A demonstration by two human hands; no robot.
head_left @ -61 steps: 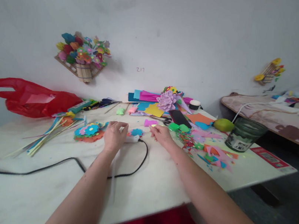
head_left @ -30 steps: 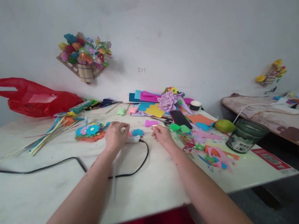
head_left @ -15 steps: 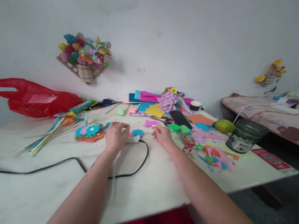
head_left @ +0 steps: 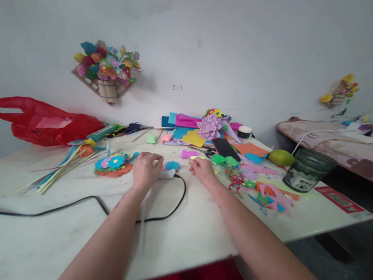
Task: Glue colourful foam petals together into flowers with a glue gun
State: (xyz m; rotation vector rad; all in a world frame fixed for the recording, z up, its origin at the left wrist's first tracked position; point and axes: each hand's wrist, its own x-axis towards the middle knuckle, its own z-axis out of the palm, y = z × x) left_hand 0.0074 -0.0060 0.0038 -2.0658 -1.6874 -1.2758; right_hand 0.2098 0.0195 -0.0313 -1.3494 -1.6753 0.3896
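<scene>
My left hand (head_left: 147, 170) is closed, its fingertips bent in and turned away; what they hold, if anything, is hidden. Partly behind it lies a white glue gun (head_left: 168, 173) with a black cord at its end. A clear glue stick (head_left: 142, 229) runs from beneath my left wrist toward the near edge. My right hand (head_left: 202, 170) pinches a small yellow piece (head_left: 195, 158), mostly covered by the fingers. Blue foam flowers (head_left: 116, 162) are stacked left of my left hand, and another blue flower (head_left: 171, 166) is between the hands. A pink piece (head_left: 189, 154) lies behind my right hand.
A red plastic bag (head_left: 42, 123) and thin strips (head_left: 57, 172) lie at the left. The black cord (head_left: 38, 216) crosses the table. Foam sheets (head_left: 194, 137), a phone (head_left: 226, 149), scraps (head_left: 272, 198), a green fruit-like object (head_left: 281, 157) and a dark jar (head_left: 308, 172) stand behind and right.
Both hands keep nearly the same place and pose. The whole view has shifted very slightly.
</scene>
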